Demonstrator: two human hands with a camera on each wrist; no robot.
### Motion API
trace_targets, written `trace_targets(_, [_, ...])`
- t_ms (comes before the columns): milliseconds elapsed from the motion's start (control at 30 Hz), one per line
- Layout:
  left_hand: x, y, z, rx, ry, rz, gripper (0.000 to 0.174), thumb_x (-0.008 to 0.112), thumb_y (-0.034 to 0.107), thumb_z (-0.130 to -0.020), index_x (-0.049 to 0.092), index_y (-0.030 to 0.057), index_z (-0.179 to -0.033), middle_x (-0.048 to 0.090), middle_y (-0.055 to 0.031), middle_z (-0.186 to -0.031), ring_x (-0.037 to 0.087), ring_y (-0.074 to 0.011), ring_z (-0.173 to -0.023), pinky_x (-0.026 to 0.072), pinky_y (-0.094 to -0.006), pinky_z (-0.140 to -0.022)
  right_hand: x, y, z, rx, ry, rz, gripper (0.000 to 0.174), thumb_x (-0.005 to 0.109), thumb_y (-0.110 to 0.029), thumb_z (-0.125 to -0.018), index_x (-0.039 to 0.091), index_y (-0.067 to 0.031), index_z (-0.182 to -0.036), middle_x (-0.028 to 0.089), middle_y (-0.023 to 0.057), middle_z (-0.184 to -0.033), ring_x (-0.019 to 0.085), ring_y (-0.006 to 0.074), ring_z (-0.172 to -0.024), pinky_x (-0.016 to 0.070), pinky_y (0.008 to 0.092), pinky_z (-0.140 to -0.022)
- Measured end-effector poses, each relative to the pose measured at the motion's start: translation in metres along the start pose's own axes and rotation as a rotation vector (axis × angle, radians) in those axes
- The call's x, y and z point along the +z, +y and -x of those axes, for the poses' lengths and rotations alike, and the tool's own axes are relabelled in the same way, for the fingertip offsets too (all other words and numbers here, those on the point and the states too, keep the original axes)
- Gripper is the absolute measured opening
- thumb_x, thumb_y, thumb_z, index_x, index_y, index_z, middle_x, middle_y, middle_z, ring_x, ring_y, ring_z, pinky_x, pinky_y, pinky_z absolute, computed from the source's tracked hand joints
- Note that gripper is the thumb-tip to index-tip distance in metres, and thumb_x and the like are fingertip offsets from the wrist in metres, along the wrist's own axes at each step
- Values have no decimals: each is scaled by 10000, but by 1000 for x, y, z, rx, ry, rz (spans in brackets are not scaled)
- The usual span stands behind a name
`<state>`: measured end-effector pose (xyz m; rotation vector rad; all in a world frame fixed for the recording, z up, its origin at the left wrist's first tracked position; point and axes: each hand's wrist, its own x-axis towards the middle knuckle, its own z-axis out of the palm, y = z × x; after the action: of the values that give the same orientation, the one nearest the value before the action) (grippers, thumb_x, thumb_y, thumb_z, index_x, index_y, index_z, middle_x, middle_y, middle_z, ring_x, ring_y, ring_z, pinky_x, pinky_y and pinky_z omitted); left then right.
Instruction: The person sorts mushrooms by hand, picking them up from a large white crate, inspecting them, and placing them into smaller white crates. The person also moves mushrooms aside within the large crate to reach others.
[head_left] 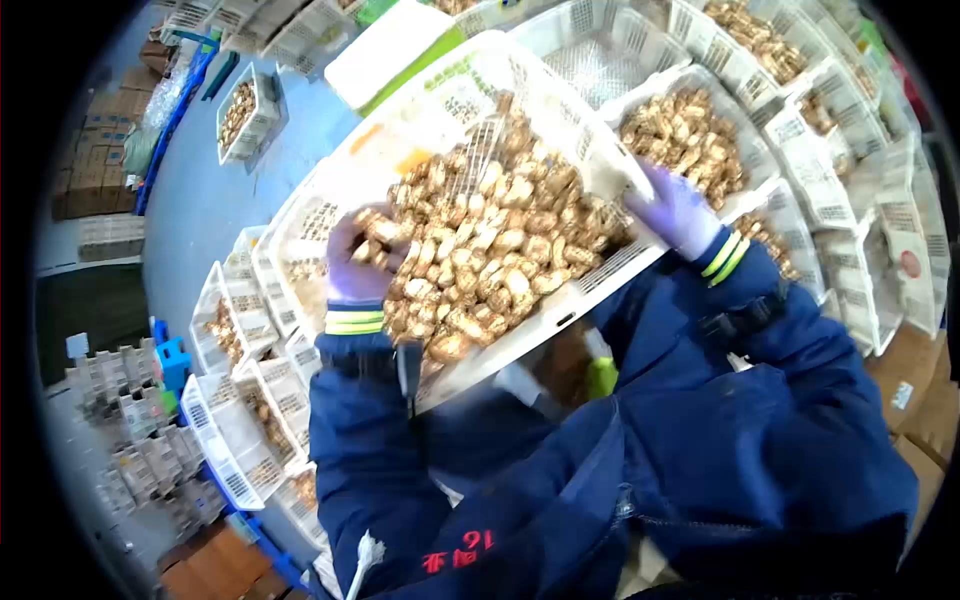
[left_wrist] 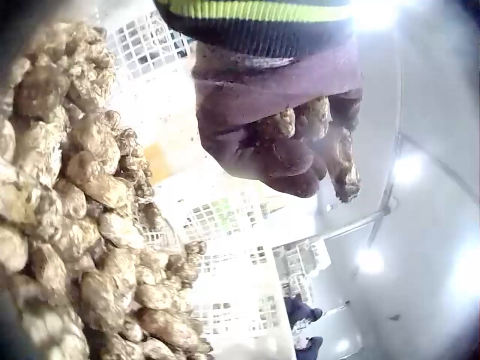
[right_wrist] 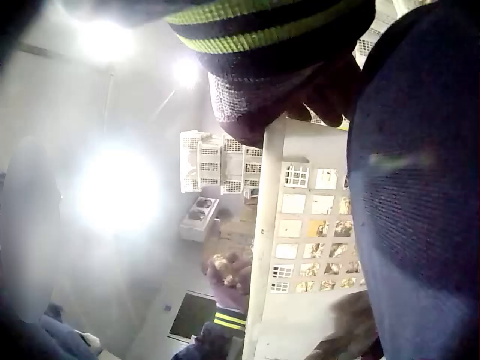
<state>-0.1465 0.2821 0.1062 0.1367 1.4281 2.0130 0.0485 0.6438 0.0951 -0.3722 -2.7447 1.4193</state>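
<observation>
A white plastic crate point(head_left: 540, 335) tilts in front of the body, with a heap of brown-and-cream mushrooms point(head_left: 505, 245) sliding toward its near side. My left hand point(head_left: 352, 262), in a purple glove, is over the heap's left edge. Its fingers curl round a few mushrooms point(left_wrist: 343, 169), whose ends show between the fingers in the left wrist view. At the crate's right end my gloved right hand point(head_left: 680, 212) grips the rim. The right wrist view shows that hand point(right_wrist: 247, 112) at the top of the crate's wall point(right_wrist: 264, 225), its fingers partly hidden.
More white crates of mushrooms stand at the right point(head_left: 690, 135) and lower left point(head_left: 235, 435). Behind lies a crate point(head_left: 600, 65) with a mesh bottom, beside a white-and-green box point(head_left: 395, 50). A small crate point(head_left: 245, 120) sits on the blue floor point(head_left: 185, 200).
</observation>
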Motion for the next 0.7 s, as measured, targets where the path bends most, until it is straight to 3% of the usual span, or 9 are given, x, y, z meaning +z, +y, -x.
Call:
trace_targets(33, [10, 0, 13, -2, 162, 159, 533, 462, 519, -923, 607, 25, -1060, 611, -91, -909, 572, -176, -687, 417, -227, -474, 8, 10, 1, -9, 75, 168, 464, 571, -350, -884, 540, -25, -1214, 648, 231, -887, 654, 379, -842, 510, 450, -727])
trace_targets(100, [34, 7, 34, 82, 127, 382, 710, 378, 651, -915, 564, 18, -1176, 612, -90, -916, 574, -182, -694, 427, -238, -483, 6, 0, 4, -50, 58, 149, 467, 545, -392, -894, 548, -46, -1208, 642, 257, -936, 635, 413, -888, 498, 466, -773])
trace_targets(133, [49, 9, 45, 90, 219, 371, 651, 444, 616, -910, 540, 73, -1257, 572, -42, -890, 503, -152, -693, 353, -243, -484, 3, -10, 5, -3, 10, 198, 460, 539, -389, -890, 556, -39, -1189, 644, 258, -964, 628, 421, -906, 490, 472, -798])
trace_targets(167, [61, 7, 49, 161, 165, 456, 506, 531, 513, -918, 586, 73, -1162, 572, -26, -839, 484, -135, -618, 346, -232, -469, 3, -3, 3, -98, 10, 146, 438, 531, -369, -888, 563, -39, -1174, 647, 257, -967, 624, 424, -917, 487, 476, -810])
trace_targets(300, [62, -23, 57, 265, 122, 274, 222, 615, 269, -911, 617, 54, -965, 586, -8, -748, 549, -109, -592, 436, -238, -458, -3, -14, -2, 38, -122, 507, 436, 510, -389, -894, 577, -15, -1109, 666, 230, -1000, 637, 386, -963, 491, 459, -850])
trace_targets(333, [61, -35, 60, 405, 117, -58, 182, 636, 222, -893, 613, 56, -964, 591, -9, -734, 551, -114, -560, 425, -236, -436, -4, -16, -3, 65, -137, 555, 446, 508, -402, -895, 581, -15, -1106, 674, 218, -1004, 645, 373, -965, 493, 454, -855])
trace_targets(400, [62, -62, 64, 369, 264, -244, 157, 674, 159, -862, 610, 60, -965, 607, -22, -717, 560, -126, -504, 405, -235, -390, -3, -25, -3, 126, -160, 656, 446, 505, -416, -895, 596, -37, -1109, 686, 195, -1019, 656, 343, -986, 494, 439, -873])
trace_targets(433, [68, -74, 69, 182, 402, -92, 166, 692, 142, -847, 611, 62, -968, 618, -34, -714, 565, -134, -480, 396, -236, -367, -2, -28, -3, 149, -167, 669, 441, 510, -401, -890, 596, -34, -1118, 687, 197, -1017, 657, 344, -985, 494, 430, -881])
trace_targets(700, [65, -86, 65, 160, 269, -35, 303, 740, 156, -806, 610, 19, -1043, 626, -79, -695, 531, -137, -430, 387, -250, -353, 0, -47, 1, 183, -160, 814, 459, 513, -361, -870, 627, 5, -1123, 673, 207, -1088, 660, 345, -1006, 506, 433, -879])
